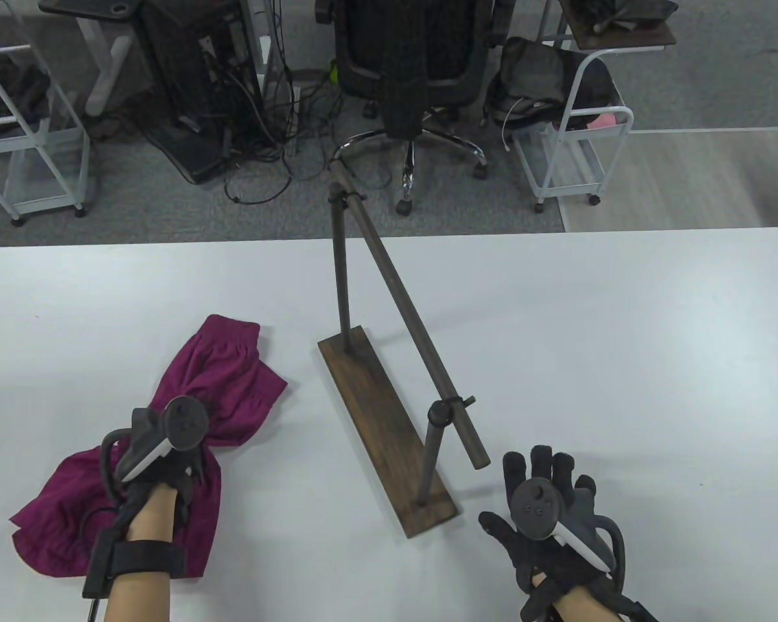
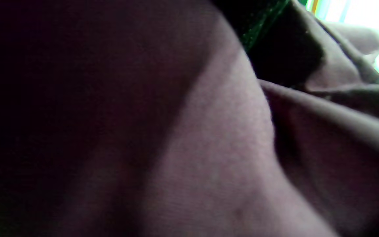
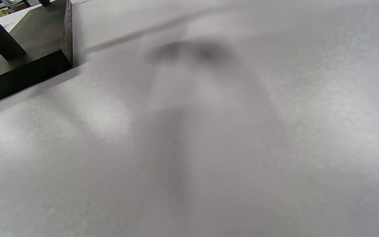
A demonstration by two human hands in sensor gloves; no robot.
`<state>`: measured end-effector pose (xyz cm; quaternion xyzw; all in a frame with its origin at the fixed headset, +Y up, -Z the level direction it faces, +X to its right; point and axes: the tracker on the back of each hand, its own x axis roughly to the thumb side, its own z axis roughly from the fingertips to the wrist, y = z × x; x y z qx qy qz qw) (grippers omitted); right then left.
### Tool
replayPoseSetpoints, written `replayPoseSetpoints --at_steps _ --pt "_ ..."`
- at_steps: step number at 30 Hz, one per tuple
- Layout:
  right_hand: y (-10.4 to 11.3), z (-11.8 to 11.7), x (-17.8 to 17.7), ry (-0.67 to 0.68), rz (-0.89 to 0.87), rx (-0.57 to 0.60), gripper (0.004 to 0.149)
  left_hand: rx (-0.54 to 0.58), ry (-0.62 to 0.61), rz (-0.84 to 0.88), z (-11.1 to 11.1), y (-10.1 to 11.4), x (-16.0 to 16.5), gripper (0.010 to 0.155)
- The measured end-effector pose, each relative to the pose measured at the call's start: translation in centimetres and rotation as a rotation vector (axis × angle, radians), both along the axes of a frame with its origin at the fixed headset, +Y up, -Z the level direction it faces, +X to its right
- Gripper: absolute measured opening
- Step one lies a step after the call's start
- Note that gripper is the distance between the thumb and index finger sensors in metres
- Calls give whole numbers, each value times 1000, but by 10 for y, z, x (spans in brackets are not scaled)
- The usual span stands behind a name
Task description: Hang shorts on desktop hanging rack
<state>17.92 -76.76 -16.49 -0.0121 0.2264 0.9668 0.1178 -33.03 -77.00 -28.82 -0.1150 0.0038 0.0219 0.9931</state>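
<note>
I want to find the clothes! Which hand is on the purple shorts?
The left hand rests on the crumpled magenta fabric shorts. The right hand lies flat on the bare white table, fingers spread.

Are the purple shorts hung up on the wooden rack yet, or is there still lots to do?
Not yet. The shorts are still bunched on the table, left of the rack. The left hand rests on their middle; whether it grips them is hidden. The right hand lies flat and open on the table by the rack's near end. The rack's bar is bare, so lifting and draping are still left.
</note>
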Motion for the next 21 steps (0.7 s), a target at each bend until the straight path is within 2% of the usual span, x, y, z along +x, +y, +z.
replayPoseSetpoints --at_steps 4,13,21 --pt "0 0 0 -1 1 4 83 72 19 -26 2 2 4 48" --pt "0 1 0 3 12 19 83 176 47 -9 7 22 8 46" --pt "0 1 -1 10 16 24 83 210 49 -7 12 42 16 45"
